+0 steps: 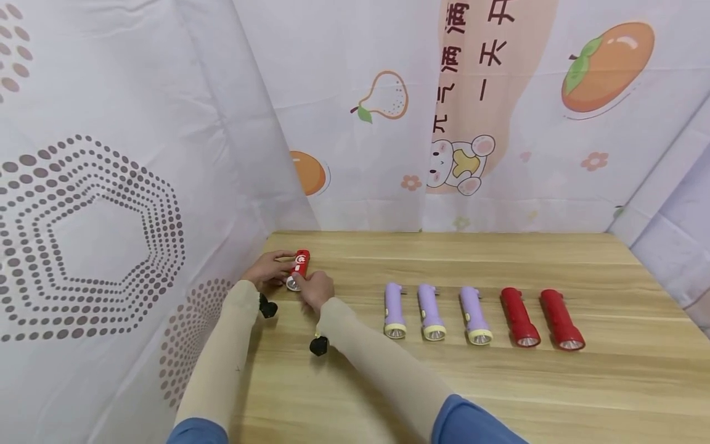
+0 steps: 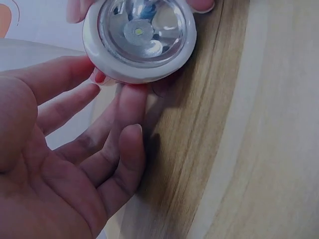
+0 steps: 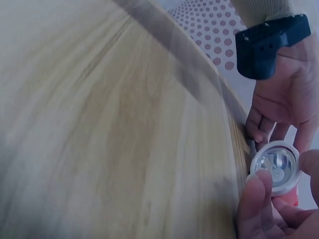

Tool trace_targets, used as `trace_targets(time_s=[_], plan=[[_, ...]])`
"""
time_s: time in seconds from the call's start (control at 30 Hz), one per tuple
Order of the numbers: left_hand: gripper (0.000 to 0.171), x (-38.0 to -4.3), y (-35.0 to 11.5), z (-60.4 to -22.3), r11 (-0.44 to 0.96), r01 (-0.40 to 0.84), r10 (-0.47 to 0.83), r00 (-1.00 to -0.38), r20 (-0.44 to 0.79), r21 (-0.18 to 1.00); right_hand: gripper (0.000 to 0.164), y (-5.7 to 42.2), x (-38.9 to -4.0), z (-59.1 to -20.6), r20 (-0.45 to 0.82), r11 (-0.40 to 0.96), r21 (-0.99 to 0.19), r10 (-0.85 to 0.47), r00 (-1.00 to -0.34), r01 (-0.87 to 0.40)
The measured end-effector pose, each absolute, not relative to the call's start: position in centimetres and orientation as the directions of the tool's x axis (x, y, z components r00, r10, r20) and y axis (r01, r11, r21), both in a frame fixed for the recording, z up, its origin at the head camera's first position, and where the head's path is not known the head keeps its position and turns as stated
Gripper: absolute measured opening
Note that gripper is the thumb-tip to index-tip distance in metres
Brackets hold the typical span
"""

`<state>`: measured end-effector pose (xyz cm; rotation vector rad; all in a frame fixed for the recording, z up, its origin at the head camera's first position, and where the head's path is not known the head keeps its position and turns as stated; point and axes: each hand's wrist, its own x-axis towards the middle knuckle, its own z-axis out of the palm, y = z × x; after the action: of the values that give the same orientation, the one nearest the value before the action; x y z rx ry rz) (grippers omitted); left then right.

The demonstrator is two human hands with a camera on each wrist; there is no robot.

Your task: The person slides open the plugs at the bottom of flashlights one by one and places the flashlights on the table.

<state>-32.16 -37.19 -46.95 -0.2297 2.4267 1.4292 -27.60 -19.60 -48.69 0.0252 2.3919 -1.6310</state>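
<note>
A red flashlight (image 1: 300,264) with white markings and a white-rimmed lens lies at the table's back left, lens end towards me. On its left side, my left hand (image 1: 269,269) holds the body between thumb and fingers. My right hand (image 1: 316,290) pinches the lens end from the right. Close up in the left wrist view, the clear lens (image 2: 139,32) faces the camera, with the left hand's (image 2: 75,154) fingers below and beside it. Both hands meet around the lens rim (image 3: 255,167) in the right wrist view; much of the red body is hidden there.
To the right stands a row of flashlights: several purple ones with yellow rims, such as the nearest purple flashlight (image 1: 393,308), then two red flashlights (image 1: 519,314). A patterned curtain (image 1: 211,154) borders the wooden table (image 1: 499,388) at left and back. Black wrist cameras (image 1: 318,345) hang under the wrists.
</note>
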Motion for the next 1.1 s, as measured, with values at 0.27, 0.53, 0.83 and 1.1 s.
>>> trace_targets(time_s=[0.27,0.53,0.83,1.1], plan=[[0.061,-32.1,-37.1,-46.9,0.491,-0.277,0.057,-0.936,-0.348,0.826,0.038,-19.2,-27.6,-48.0,-0.253,0.400,-0.900,-0.160,-0.954,0.171],[0.063,-32.1,-37.3,-46.9,0.461,-0.256,0.113,-0.933,-0.342,0.850,0.034,-19.5,-27.8,-48.4,-0.246,0.405,-0.900,-0.160,-0.956,0.164],[0.049,-31.9,-37.5,-46.5,0.393,-0.254,0.023,-0.958,-0.286,0.884,0.035,-19.4,-27.4,-48.4,-0.215,0.338,-0.932,-0.215,-0.953,0.134],[0.051,-32.4,-37.5,-47.5,0.389,-0.224,-0.050,-0.974,-0.222,0.894,0.039,-18.7,-26.9,-48.1,-0.191,0.308,-0.945,-0.235,-0.953,0.114]])
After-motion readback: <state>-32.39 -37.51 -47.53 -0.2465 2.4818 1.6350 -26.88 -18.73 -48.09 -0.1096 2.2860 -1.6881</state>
